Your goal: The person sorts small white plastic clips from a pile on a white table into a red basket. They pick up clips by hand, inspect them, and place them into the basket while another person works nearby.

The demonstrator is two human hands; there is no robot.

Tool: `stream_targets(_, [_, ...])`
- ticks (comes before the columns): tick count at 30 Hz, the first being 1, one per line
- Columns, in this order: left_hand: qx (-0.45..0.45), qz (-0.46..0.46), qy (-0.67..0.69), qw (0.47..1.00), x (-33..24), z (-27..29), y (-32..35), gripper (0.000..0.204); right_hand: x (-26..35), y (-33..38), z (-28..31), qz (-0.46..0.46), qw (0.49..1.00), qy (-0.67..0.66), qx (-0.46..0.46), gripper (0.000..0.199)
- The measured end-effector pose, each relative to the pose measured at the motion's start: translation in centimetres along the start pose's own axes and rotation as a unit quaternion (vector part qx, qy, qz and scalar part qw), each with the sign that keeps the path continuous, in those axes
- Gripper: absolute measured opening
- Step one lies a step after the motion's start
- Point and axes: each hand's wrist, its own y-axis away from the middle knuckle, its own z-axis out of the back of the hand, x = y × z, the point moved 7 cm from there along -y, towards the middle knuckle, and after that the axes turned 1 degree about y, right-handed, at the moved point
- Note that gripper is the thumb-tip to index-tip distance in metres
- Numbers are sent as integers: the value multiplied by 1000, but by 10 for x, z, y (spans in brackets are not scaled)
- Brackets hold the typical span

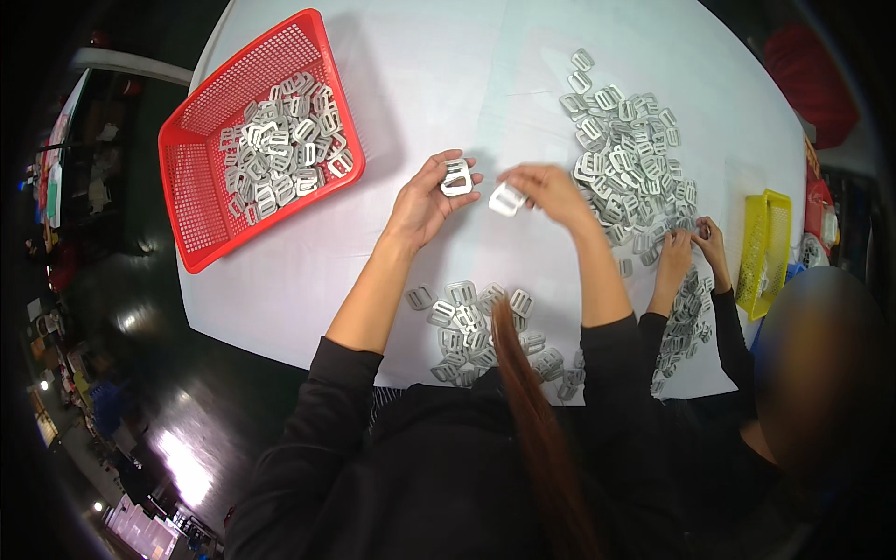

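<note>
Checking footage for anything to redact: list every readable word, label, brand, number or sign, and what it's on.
No readable text.
Slotted piece in left hand: no legible marking.
Second piece in right hand: blurred.
Red basket, yellow basket: no lettering visible.
Far-left background: too small and blurred to tell.

I count four hands over one surface point(429, 84): the person's left hand point(425, 203), the right hand point(557, 194), and a co-worker's two hands point(678, 250). One pale buckle point(456, 177) is in each of the person's hands, so two held there. Two baskets: one red basket point(191, 191), one yellow basket point(750, 257). Loose buckles point(635, 159) number in the dozens, overlapping too much for me to count exactly.
</note>
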Motion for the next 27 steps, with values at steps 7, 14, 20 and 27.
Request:
stream_targets(7, [-13, -168, -99, 981, -108, 1, 39, 36, -51, 57, -122, -67, 990, -29, 124, 16])
stream_targets(14, [-179, -239, -260, 918, -193, 54, 64, 33, -57, 54, -111, -100, 989, -108, 22, 13])
stream_targets(20, [-253, -180, -682, 662, -218, 133, 50, 37, -77, 78, -120, -89, 996, 13, -22, 15])
stream_targets(27, [-272, -182, -810, 487, -212, 130, 58, 39, -55, 64, -78, -37, 972, 187, -134, 22])
